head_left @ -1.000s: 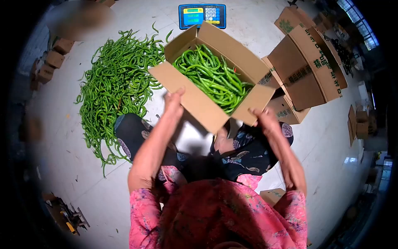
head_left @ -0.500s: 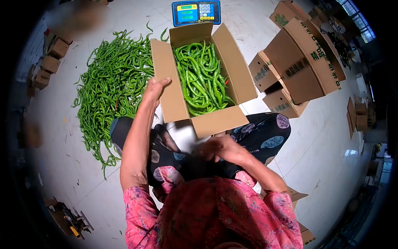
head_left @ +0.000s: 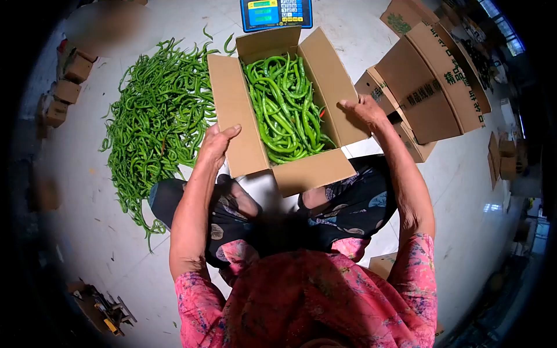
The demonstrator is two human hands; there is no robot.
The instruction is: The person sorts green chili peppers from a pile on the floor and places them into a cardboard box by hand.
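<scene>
An open cardboard box (head_left: 313, 169) is in front of me with its flaps spread out. Long green peppers (head_left: 284, 110) fill it, with a bit of red showing at their right side. My left hand (head_left: 217, 144) is closed on the left flap, thumb on top. On the right flap my right hand (head_left: 366, 111) is closed too, its thumb on the inner face. Left of the box a large heap of green peppers (head_left: 159, 116) lies on the floor. Just beyond the box's far flap stands a scale display (head_left: 276, 14) with lit green readouts.
Cardboard boxes (head_left: 415, 87) with green printing stand at the right. Small cartons (head_left: 68, 91) are at the far left. My crossed legs (head_left: 360, 203) lie below the box. A dark tool-like object (head_left: 107, 310) rests on the floor at the lower left.
The box has turned from slanted to nearly straight. My right hand left its near right corner, passed close to my lap, and now grips the right flap. My left hand has shifted along the left flap.
</scene>
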